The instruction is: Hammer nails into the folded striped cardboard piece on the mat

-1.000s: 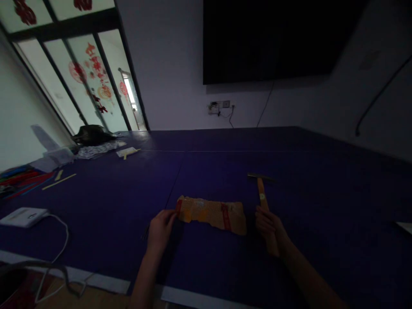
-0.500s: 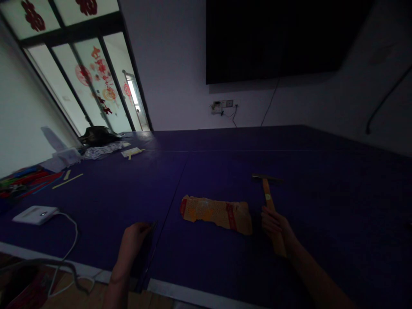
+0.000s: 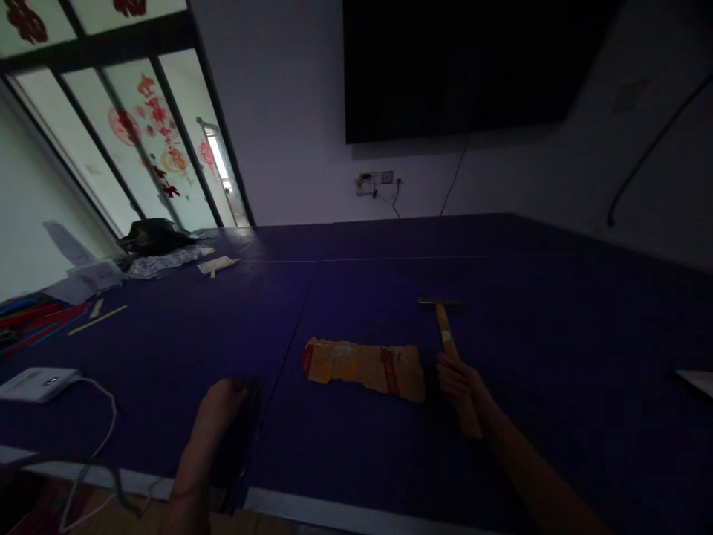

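My right hand (image 3: 460, 380) is wrapped round the wooden handle of a hammer (image 3: 450, 342), just right of a torn piece of cardboard (image 3: 362, 368). The hammer's narrow metal head points away from me, above the purple table cover (image 3: 368, 446). The tan cardboard has red bands and lies flat, touched by neither hand. My left hand (image 3: 223, 401) is closed, fingertips pinched together beside a seam in the cover. By those fingertips is something dark and thin, too dim to name.
On the left, a white box-shaped device (image 3: 41, 384) trails a white cable (image 3: 111, 416). Behind it lie coloured strips (image 3: 38, 323), clear plastic containers (image 3: 94, 275) and a black bag (image 3: 156, 235). A large black screen (image 3: 473, 67) hangs on the wall. A pale object (image 3: 696, 381) shows at the right edge.
The view has turned a little to the right, so everything sits further left, and a pale object now shows at the right edge. Both hands keep their grips; the hammer remains in my right hand.
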`<action>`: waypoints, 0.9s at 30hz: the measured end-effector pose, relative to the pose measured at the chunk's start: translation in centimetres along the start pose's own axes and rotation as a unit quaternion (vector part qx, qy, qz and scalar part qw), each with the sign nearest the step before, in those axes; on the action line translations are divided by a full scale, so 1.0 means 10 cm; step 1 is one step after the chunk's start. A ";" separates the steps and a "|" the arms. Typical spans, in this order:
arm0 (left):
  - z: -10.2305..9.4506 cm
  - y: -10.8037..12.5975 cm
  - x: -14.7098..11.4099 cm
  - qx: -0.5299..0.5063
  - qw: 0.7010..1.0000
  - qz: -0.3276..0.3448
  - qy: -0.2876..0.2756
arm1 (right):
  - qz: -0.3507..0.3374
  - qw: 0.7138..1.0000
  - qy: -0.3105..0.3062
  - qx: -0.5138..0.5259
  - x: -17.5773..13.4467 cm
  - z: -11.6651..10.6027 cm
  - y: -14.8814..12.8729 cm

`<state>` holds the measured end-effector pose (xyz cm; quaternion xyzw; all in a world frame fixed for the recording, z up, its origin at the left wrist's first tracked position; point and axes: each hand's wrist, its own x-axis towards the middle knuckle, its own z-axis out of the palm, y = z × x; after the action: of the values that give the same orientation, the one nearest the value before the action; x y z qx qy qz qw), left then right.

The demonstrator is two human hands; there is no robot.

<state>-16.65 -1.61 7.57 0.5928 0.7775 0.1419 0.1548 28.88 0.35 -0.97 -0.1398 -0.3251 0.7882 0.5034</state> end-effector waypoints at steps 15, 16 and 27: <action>0.87 1.76 0.11 -0.379 0.863 0.297 -0.153 | 0.028 0.999 -0.021 -0.018 -0.01 0.10 -0.03; 0.95 1.79 0.14 -0.357 0.874 0.300 -0.138 | 0.028 0.999 -0.023 -0.018 -0.01 0.10 -0.03; 1.27 1.73 0.12 -0.249 0.903 0.346 -0.044 | 0.032 0.999 -0.029 -0.020 0.01 0.04 -0.03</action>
<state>3.37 4.47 2.91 0.7724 0.4549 0.3493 0.2728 28.84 0.33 -0.45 -0.1373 -0.3508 0.8011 0.4650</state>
